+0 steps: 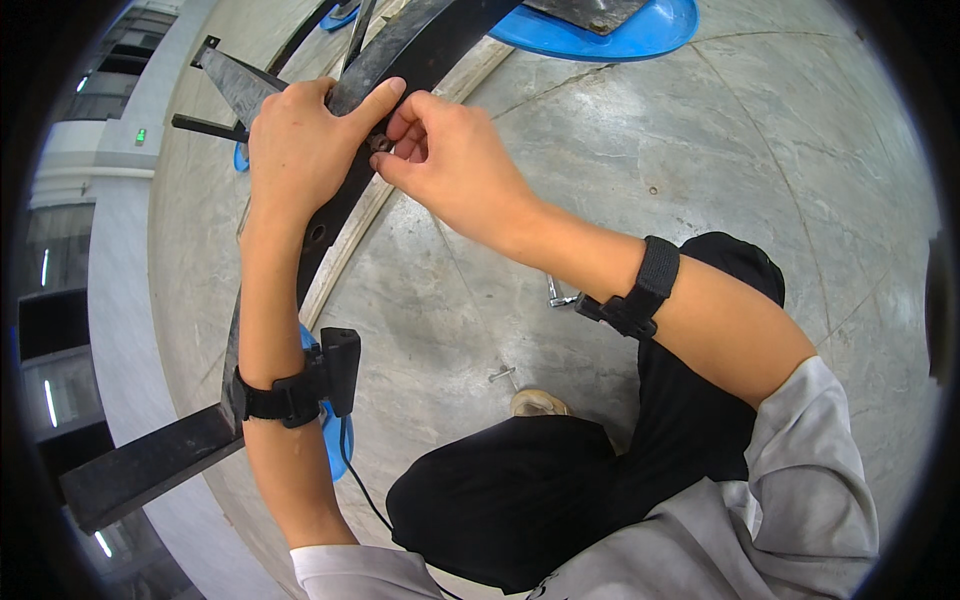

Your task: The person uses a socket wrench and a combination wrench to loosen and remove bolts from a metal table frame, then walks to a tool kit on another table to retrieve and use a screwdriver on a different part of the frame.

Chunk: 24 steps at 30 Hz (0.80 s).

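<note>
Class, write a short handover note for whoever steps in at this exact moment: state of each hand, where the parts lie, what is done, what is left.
Left hand: steadies the black metal bar, thumb pressed on it.
Right hand: fingertips pinch a small fastener at the bar.
Parts: a loose bolt and a metal piece lie on the concrete floor.
Done: fastener placed at the bar.
Left: probably tightening; whether it is fully seated cannot be seen.

2 hands: left hand [300,140] & right hand [450,165], both at 1 small nut [381,143]. 2 wrist straps, 1 per arm: left strap [290,395], right strap [640,290]. Dark metal bars: approx. 4 (some overlap, hard to split), main one the long bar [330,215]. 2 loose bolts on floor: [503,375], [558,296]. 1 blue dish [640,30] up top.
</note>
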{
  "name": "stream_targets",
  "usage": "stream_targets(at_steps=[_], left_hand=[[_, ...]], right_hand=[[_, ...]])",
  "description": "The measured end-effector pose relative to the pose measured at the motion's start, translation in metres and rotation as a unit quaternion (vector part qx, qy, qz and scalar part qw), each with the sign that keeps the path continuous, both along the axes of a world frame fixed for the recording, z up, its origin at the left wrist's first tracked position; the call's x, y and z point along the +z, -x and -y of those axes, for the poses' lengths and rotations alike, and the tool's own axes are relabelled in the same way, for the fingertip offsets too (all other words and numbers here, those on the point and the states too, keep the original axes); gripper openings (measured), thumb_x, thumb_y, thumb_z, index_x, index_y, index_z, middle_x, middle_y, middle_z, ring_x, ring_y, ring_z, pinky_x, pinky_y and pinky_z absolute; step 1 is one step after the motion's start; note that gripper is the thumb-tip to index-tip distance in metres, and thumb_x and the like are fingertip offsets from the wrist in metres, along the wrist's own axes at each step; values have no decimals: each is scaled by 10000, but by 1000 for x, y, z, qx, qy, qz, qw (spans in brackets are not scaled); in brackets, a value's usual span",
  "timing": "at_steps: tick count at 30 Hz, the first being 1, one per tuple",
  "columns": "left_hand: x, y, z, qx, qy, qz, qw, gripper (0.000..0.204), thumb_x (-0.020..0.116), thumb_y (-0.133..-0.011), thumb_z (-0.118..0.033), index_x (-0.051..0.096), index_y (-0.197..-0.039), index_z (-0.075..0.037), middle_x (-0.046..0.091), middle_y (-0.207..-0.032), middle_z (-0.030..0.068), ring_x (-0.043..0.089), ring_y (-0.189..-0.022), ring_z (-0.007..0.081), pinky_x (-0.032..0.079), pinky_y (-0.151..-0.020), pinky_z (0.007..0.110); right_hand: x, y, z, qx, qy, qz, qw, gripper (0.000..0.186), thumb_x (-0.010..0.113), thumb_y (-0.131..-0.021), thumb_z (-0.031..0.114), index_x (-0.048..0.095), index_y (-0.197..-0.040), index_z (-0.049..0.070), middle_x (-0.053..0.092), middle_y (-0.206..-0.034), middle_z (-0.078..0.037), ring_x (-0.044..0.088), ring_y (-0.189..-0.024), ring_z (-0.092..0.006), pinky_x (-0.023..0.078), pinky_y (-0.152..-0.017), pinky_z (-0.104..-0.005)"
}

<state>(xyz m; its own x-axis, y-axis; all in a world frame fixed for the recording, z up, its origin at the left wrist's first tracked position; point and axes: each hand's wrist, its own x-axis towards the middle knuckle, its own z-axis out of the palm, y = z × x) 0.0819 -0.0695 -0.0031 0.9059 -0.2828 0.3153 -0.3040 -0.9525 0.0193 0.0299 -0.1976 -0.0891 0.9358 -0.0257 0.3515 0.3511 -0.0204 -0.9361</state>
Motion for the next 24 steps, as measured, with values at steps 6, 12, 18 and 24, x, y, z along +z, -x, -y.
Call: stream_targets(at_steps=[6, 12, 18, 24], left_hand=[[-2, -1, -3, -17, -7, 30, 999, 743, 677, -758, -646, 706, -839, 92, 635, -615, 205, 677, -650, 354, 537, -669, 420], [-1, 0, -4, 1, -10, 1, 1000, 742, 678, -756, -649, 705, -831, 89, 643, -636, 212, 679, -667, 364, 540, -685, 422], [-2, 0, -2, -5, 5, 0, 1000, 722, 685, -753, -640, 684, -750, 82, 630, -618, 212, 670, -650, 361, 527, -655, 429], [1, -1, -3, -4, -21, -5, 1000, 747, 665, -767, -662, 687, -839, 81, 650, -725, 243, 670, -757, 378, 503, -720, 434]], right_hand=[[-1, -1, 0, 26, 26, -35, 999, 241, 725, -859, 173, 635, -912, -43, 679, -759, -102, 624, -661, -157, 504, -608, -289], [-3, 0, -3, 13, 16, -13, 1000, 223, 715, -868, 158, 630, -918, -42, 673, -753, -96, 622, -661, -154, 510, -617, -289], [-2, -1, -3, -1, -10, 33, 999, 203, 705, -858, 126, 618, -916, -48, 656, -725, -94, 618, -646, -145, 511, -614, -279], [-27, 4, -5, 17, 50, 0, 999, 185, 684, -781, 93, 625, -877, -54, 667, -731, -142, 651, -657, -228, 529, -634, -335]])
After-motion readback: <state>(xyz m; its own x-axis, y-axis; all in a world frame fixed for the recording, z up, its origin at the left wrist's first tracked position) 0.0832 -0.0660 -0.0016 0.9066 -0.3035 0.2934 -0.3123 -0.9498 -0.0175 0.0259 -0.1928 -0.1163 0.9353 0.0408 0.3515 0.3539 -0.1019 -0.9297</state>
